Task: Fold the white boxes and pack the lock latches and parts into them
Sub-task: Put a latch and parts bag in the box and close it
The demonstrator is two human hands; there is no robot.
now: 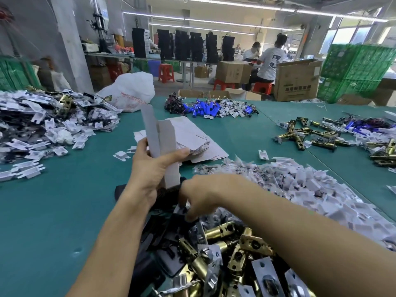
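One partly folded white box (165,142) sits tilted above the green surface (53,211) at centre, gripped by the left hand (150,168); the right hand (203,194), blurred, dips curled fingers into one near heap of lock latches (225,249), grip undeterminable; one stack of flat boxes (192,133) lies just behind.

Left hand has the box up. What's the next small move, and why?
Probably pinch one black part with the right hand and lift it to the white box: the left hand holds it raised, and right fingers reach into the parts pile.
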